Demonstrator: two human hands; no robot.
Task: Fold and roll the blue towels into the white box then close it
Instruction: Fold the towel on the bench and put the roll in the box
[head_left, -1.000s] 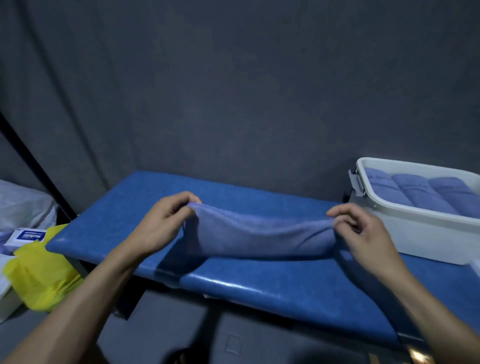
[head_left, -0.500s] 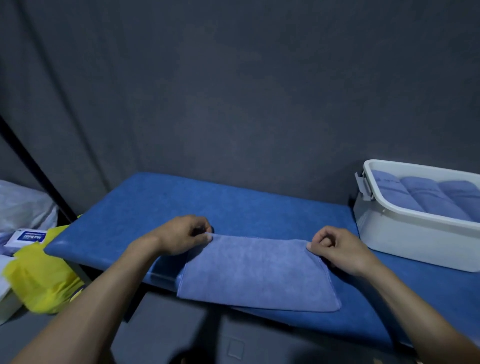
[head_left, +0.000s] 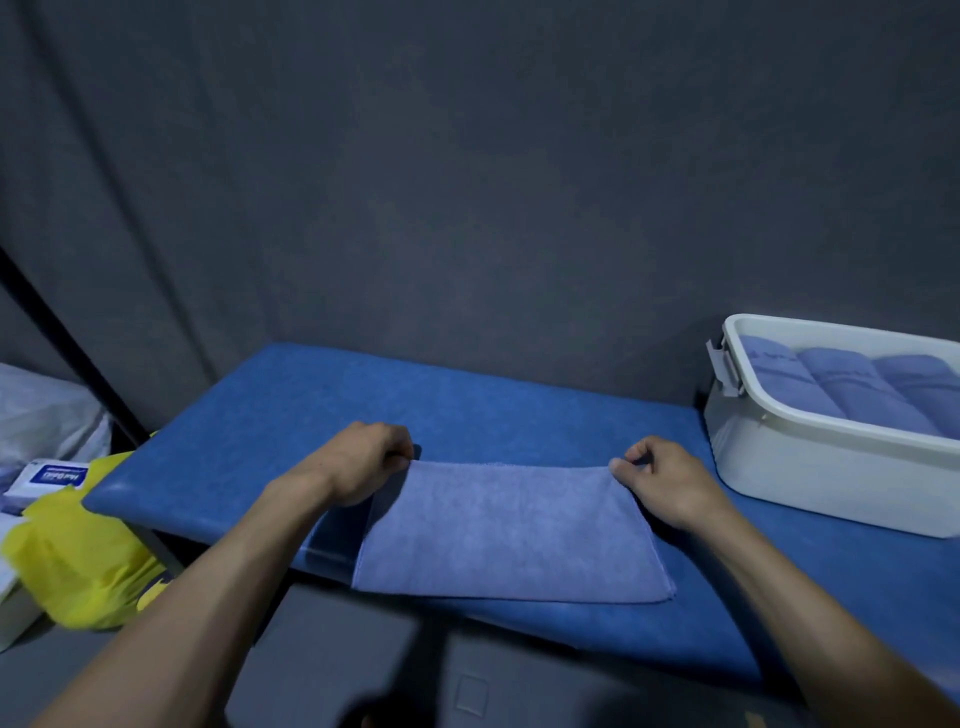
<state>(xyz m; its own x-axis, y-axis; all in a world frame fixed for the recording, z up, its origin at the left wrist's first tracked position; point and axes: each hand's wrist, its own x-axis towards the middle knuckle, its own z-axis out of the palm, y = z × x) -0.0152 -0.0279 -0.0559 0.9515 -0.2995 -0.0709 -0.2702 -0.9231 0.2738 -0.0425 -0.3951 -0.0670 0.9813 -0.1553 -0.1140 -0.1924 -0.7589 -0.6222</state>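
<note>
Nearest to me, along the front edge of the blue padded bench (head_left: 519, 405), a folded blue towel (head_left: 511, 535) lies flat, its near edge hanging just over the bench's front lip. I have my left hand (head_left: 358, 462) at the towel's far left corner, fingers curled and pinching the cloth there. My right hand (head_left: 665, 480) matches it at the far right corner, thumb and fingers pinched on the fabric, so each grip is closed on the towel. Both forearms run in from the bottom corners of the view.

Off to the left, below the bench's end, I see a yellow bag (head_left: 78, 551), and just beyond it a small white packet with a blue label (head_left: 54, 475); its print is too blurred to read.

Farther back on the right, the white box (head_left: 810, 467) stands on the bench, well apart from the flat towel, open on top, with a grey latch (head_left: 723, 366) on its left end. Three rolled blue towels (head_left: 852, 384) lie side by side inside it. Behind everything hangs a dark grey curtain (head_left: 467, 182).
</note>
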